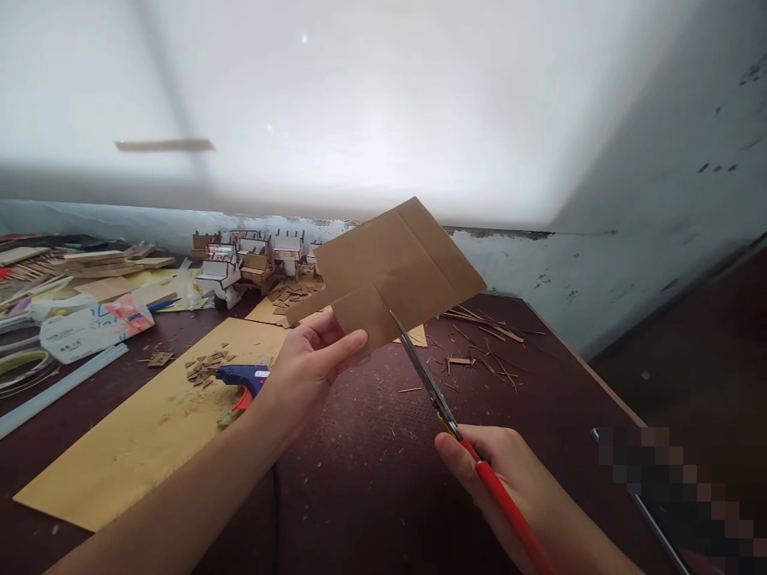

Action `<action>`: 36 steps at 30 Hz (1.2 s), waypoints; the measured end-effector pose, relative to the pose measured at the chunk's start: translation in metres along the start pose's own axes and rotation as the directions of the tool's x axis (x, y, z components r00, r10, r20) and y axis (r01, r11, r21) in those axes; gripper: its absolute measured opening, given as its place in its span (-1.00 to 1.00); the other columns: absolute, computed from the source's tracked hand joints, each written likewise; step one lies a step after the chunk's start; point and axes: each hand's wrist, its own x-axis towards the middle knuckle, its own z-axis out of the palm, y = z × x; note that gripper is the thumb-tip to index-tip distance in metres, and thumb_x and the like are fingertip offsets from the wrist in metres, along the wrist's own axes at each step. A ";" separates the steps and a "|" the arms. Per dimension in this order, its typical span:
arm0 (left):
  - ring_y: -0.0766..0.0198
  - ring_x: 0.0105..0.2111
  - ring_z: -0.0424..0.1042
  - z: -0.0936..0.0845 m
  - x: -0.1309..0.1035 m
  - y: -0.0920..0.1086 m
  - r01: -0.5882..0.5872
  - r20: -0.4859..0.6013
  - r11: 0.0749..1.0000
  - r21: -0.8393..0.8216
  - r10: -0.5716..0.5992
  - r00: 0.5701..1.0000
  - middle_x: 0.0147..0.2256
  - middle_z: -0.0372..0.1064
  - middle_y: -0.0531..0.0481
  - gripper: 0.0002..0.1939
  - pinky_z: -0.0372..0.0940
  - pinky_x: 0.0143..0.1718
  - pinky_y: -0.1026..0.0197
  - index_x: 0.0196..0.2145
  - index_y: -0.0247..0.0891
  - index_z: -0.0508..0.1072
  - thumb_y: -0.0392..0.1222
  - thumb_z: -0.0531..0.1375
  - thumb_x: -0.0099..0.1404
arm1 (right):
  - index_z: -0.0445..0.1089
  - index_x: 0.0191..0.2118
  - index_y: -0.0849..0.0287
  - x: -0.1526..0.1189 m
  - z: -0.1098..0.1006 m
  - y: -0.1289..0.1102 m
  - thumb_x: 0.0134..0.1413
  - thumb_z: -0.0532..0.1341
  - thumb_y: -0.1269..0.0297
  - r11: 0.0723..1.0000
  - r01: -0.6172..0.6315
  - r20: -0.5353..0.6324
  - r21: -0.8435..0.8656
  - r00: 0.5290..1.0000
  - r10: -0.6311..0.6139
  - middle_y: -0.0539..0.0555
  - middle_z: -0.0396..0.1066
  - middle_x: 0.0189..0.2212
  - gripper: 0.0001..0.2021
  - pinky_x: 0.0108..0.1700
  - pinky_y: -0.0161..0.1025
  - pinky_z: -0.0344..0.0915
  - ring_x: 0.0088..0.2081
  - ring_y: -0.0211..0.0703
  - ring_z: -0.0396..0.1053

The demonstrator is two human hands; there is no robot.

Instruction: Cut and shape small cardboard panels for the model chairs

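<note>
A brown piece of cardboard (389, 263) is held up over the table by my left hand (327, 351), thumb on top and fingers beneath. A straight crease runs across its right part, and a narrow strip sticks out at its left. My right hand (491, 463) is closed round the red-handled scissors (431, 383). The blade tips meet the cardboard's lower edge, beside a slit that runs inward. Behind my left forearm a blue hot glue gun (245, 379) lies on a yellow board (137, 439).
Several small cardboard models (252, 259) stand at the back by the wall. Small cardboard scraps (207, 363) lie near the glue gun. Thin offcuts (485, 351) are strewn at right. Wood strips (101, 267), a printed packet (96, 326) and glue sticks (65, 387) crowd the left.
</note>
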 end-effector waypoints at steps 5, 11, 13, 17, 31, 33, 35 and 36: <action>0.26 -0.08 0.48 0.001 -0.001 0.000 -0.005 -0.002 1.000 -0.002 0.005 1.000 0.04 0.55 -0.11 -0.63 0.36 -0.18 0.33 0.08 -0.17 0.58 -0.22 0.38 0.32 | -0.06 -0.49 0.10 0.001 0.001 0.001 0.27 0.05 -0.38 1.000 -0.005 -0.015 -0.016 1.000 0.004 -0.09 -0.12 -0.52 -0.36 -0.49 -0.24 -0.22 -0.47 -0.24 -0.17; 0.19 -0.03 0.49 0.002 0.000 -0.001 0.000 -0.005 1.000 0.002 0.000 1.000 0.05 0.55 -0.14 -0.62 0.37 -0.16 0.29 0.08 -0.21 0.58 -0.22 0.38 0.32 | -0.05 -0.50 0.10 0.001 -0.001 -0.002 0.23 0.04 -0.43 0.999 -0.021 -0.013 -0.044 1.000 0.020 -0.09 -0.10 -0.53 -0.34 -0.50 -0.25 -0.20 -0.47 -0.24 -0.15; 0.14 0.01 0.48 0.002 -0.001 -0.001 0.001 -0.008 1.000 0.008 -0.001 1.000 0.07 0.54 -0.14 -0.62 0.37 -0.12 0.25 0.08 -0.20 0.58 -0.20 0.39 0.31 | -0.05 -0.50 0.10 0.001 -0.001 -0.002 0.23 0.04 -0.42 0.999 -0.019 -0.008 -0.045 1.000 0.019 -0.09 -0.10 -0.53 -0.35 -0.50 -0.25 -0.19 -0.47 -0.24 -0.15; 0.18 -0.03 0.49 0.001 0.000 -0.002 -0.002 -0.027 1.000 0.013 0.003 1.000 0.06 0.54 -0.13 -0.64 0.36 -0.15 0.26 0.05 -0.19 0.59 -0.19 0.40 0.30 | -0.04 -0.50 0.10 0.001 0.000 -0.002 0.26 0.06 -0.38 0.998 -0.009 -0.012 -0.061 1.000 0.008 -0.09 -0.10 -0.53 -0.36 -0.50 -0.25 -0.19 -0.48 -0.24 -0.15; 0.20 -0.05 0.50 0.001 0.001 -0.002 0.006 -0.049 1.000 -0.001 -0.006 0.999 0.03 0.56 -0.12 -0.67 0.37 -0.15 0.28 -0.01 -0.21 0.60 -0.21 0.41 0.26 | -0.08 -0.51 0.10 0.004 0.001 0.005 0.27 0.08 -0.35 0.996 -0.033 -0.033 -0.086 0.999 0.030 -0.09 -0.13 -0.54 -0.36 -0.49 -0.24 -0.22 -0.48 -0.24 -0.17; 0.20 -0.04 0.50 0.000 0.001 -0.002 0.008 -0.049 1.000 0.003 -0.008 0.999 0.03 0.56 -0.12 -0.68 0.38 -0.14 0.28 -0.01 -0.20 0.60 -0.21 0.41 0.27 | -0.08 -0.51 0.11 0.004 0.001 0.004 0.26 0.09 -0.35 0.995 -0.041 -0.032 -0.087 0.999 0.038 -0.09 -0.13 -0.54 -0.36 -0.49 -0.24 -0.22 -0.48 -0.24 -0.17; 0.18 -0.02 0.50 0.000 0.001 -0.002 0.011 -0.047 1.000 0.012 -0.011 0.999 0.03 0.56 -0.12 -0.68 0.38 -0.12 0.26 -0.01 -0.20 0.60 -0.20 0.41 0.27 | -0.08 -0.51 0.11 0.004 0.002 0.003 0.27 0.10 -0.34 0.995 -0.043 -0.031 -0.088 0.999 0.041 -0.09 -0.14 -0.54 -0.36 -0.50 -0.24 -0.22 -0.48 -0.24 -0.18; 0.16 -0.01 0.50 -0.001 0.001 -0.003 0.011 -0.048 1.000 0.017 -0.011 0.999 0.03 0.56 -0.13 -0.67 0.38 -0.12 0.25 -0.01 -0.20 0.60 -0.19 0.42 0.27 | -0.09 -0.51 0.11 0.004 0.002 0.003 0.27 0.10 -0.33 0.995 -0.045 -0.032 -0.088 0.999 0.042 -0.09 -0.14 -0.55 -0.36 -0.50 -0.24 -0.22 -0.48 -0.24 -0.18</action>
